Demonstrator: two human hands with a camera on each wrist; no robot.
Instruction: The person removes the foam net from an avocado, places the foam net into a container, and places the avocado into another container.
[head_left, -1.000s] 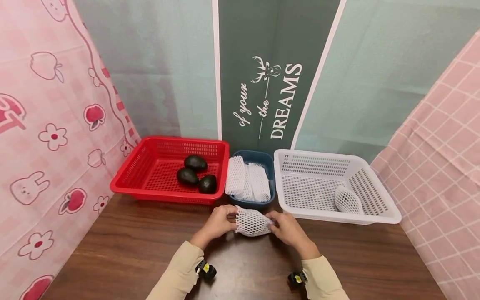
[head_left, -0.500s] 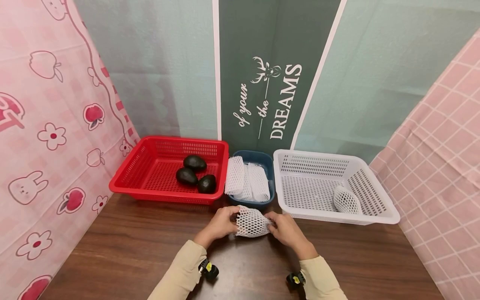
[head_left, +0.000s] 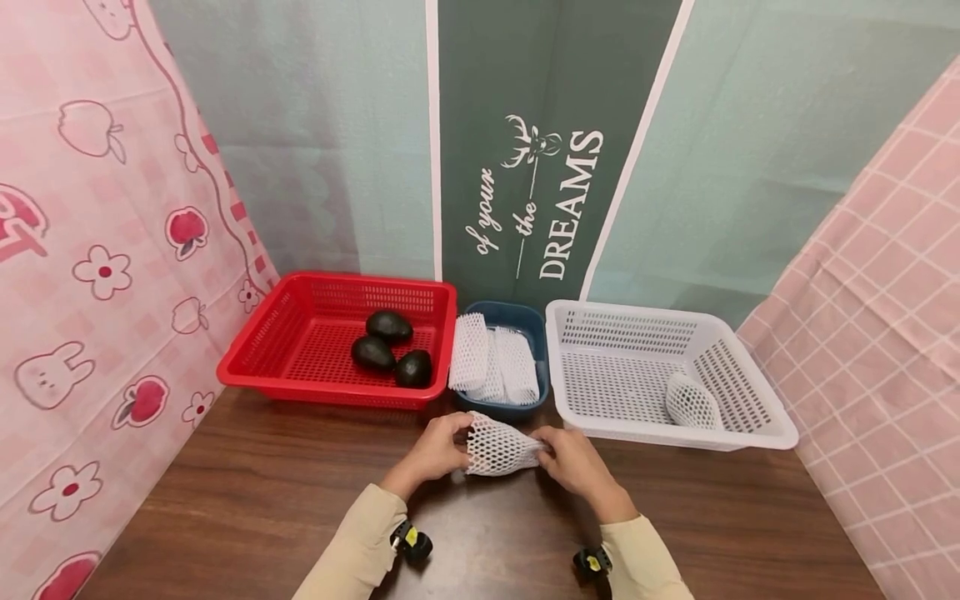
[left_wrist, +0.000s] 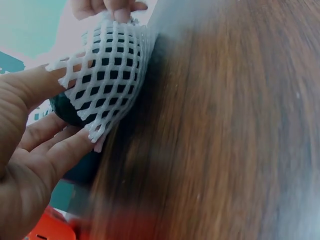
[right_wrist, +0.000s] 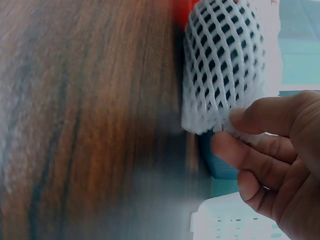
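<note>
A white foam net sleeve (head_left: 501, 448) lies sideways between both hands, just above the table. Inside it sits a dark avocado (left_wrist: 70, 109), whose bare end shows at the sleeve's open mouth in the left wrist view. My left hand (head_left: 437, 447) holds that end, thumb on one side and fingers on the other, with the net edge over the fingertips. My right hand (head_left: 573, 460) pinches the sleeve's opposite end between thumb and index finger, as the right wrist view shows.
A red basket (head_left: 247, 350) with three avocados (head_left: 372, 353) stands at the left. In the middle, a blue bin (head_left: 543, 350) holds several folded foam sleeves (head_left: 516, 364). The white basket (head_left: 600, 427) at right contains one sleeved fruit (head_left: 691, 402). Wooden table (head_left: 480, 542) lies in front.
My left hand and the sleeve's open mouth have shifted slightly left, and the sleeve looks longer and more tapered toward my right hand. The right hand stays almost in place.
</note>
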